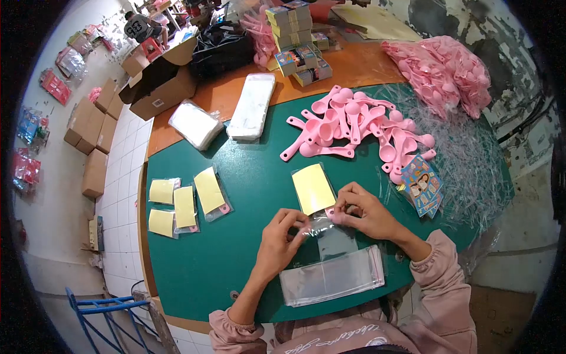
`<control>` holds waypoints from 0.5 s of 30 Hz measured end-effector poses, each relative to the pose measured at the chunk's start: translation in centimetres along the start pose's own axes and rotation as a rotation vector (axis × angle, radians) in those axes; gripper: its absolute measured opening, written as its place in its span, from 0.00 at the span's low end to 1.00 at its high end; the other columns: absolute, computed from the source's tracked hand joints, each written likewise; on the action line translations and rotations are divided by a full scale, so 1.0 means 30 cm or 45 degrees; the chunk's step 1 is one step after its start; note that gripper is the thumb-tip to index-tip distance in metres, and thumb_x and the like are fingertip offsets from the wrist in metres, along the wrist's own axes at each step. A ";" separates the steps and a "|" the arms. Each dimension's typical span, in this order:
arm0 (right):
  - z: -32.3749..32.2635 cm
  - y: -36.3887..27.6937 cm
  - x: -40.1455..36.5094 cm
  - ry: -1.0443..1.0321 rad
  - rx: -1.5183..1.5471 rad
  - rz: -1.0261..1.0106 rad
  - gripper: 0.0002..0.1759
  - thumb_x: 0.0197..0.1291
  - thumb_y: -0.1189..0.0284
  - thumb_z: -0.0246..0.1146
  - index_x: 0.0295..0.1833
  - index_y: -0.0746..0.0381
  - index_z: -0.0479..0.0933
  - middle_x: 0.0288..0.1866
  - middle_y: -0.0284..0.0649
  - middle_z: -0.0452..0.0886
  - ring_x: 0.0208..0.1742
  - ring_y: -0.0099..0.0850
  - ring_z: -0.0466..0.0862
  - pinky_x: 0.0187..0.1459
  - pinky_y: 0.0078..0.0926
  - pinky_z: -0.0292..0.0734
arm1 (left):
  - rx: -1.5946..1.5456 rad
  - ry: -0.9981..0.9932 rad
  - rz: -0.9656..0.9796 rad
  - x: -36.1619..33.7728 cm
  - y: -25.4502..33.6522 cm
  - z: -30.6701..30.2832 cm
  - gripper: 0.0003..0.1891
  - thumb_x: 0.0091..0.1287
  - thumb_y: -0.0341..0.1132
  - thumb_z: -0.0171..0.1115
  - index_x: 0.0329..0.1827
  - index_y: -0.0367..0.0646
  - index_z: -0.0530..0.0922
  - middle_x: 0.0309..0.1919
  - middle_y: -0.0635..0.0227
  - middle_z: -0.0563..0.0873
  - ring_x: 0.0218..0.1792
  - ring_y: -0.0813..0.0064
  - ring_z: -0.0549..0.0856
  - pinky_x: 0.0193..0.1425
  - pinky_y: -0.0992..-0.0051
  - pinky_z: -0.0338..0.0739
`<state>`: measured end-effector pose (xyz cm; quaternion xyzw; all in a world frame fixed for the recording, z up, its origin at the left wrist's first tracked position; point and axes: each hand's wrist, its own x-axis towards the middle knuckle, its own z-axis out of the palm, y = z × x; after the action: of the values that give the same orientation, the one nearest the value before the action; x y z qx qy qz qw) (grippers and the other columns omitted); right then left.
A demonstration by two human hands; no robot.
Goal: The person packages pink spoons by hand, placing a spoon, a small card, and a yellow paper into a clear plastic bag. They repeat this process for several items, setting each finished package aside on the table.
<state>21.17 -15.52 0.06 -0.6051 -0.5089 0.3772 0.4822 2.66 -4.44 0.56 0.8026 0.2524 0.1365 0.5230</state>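
Observation:
A clear plastic bag [322,226] with a yellow card [313,187] and a pink spoon [330,212] lies before me on the green table. My left hand [282,241] pinches the bag's near edge at its left side. The fingertips of my right hand [367,211] are closed on the bag's right side, beside the spoon's pink end; most of the spoon is hidden. Below my hands lies a stack of flat clear bags [333,277]. Several packed bags with yellow cards [184,206] rest to the left.
Loose pink spoons [354,118] are piled at the back, near printed cards [423,186] and plastic scraps [471,159]. A sack of spoons [442,74], card bundles [295,41], bag stacks [252,106] and an open carton [159,88] stand behind. Another person [141,28] sits far off.

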 end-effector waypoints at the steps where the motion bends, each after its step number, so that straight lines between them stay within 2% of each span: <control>1: 0.000 0.001 -0.001 -0.010 0.081 0.044 0.07 0.53 0.74 0.63 0.36 0.65 0.73 0.38 0.35 0.69 0.36 0.20 0.73 0.36 0.17 0.72 | -0.035 0.040 -0.011 0.001 -0.007 0.003 0.08 0.57 0.27 0.62 0.39 0.37 0.75 0.38 0.67 0.77 0.36 0.79 0.80 0.30 0.82 0.77; 2: 0.004 0.012 -0.003 -0.011 0.090 0.053 0.07 0.53 0.74 0.63 0.36 0.65 0.73 0.38 0.35 0.69 0.36 0.20 0.73 0.36 0.17 0.72 | -0.070 0.079 -0.022 0.001 -0.014 0.006 0.06 0.58 0.26 0.61 0.36 0.36 0.75 0.37 0.70 0.78 0.35 0.82 0.79 0.30 0.84 0.76; 4: 0.016 0.031 -0.004 -0.079 0.373 0.191 0.07 0.56 0.74 0.61 0.36 0.66 0.72 0.33 0.35 0.74 0.34 0.20 0.76 0.36 0.17 0.74 | -0.121 0.075 -0.068 -0.002 -0.032 0.013 0.05 0.58 0.26 0.61 0.36 0.37 0.75 0.36 0.71 0.78 0.35 0.83 0.79 0.31 0.84 0.75; 7: 0.036 0.001 -0.002 0.055 0.360 0.257 0.08 0.58 0.74 0.60 0.35 0.68 0.70 0.29 0.35 0.77 0.30 0.21 0.79 0.33 0.19 0.77 | -0.163 0.069 -0.149 -0.002 -0.028 0.010 0.05 0.59 0.27 0.62 0.35 0.37 0.76 0.33 0.72 0.79 0.34 0.85 0.78 0.33 0.85 0.74; 11: 0.050 -0.002 -0.001 0.121 0.377 0.322 0.07 0.59 0.76 0.58 0.37 0.68 0.67 0.29 0.38 0.76 0.28 0.23 0.80 0.28 0.16 0.77 | -0.252 0.111 -0.289 -0.005 -0.034 0.022 0.05 0.58 0.28 0.63 0.34 0.37 0.76 0.31 0.72 0.80 0.34 0.86 0.78 0.37 0.86 0.73; 15: 0.058 -0.003 0.003 0.214 0.422 0.328 0.08 0.59 0.79 0.57 0.38 0.66 0.63 0.28 0.39 0.75 0.27 0.24 0.81 0.25 0.16 0.77 | -0.228 0.144 -0.313 -0.002 -0.028 0.033 0.06 0.59 0.28 0.62 0.35 0.38 0.74 0.32 0.72 0.79 0.33 0.86 0.77 0.35 0.86 0.72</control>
<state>19.50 -15.09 -0.29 -0.6069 -0.3166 0.4625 0.5635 2.87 -4.95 -0.62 0.7069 0.3646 0.1384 0.5902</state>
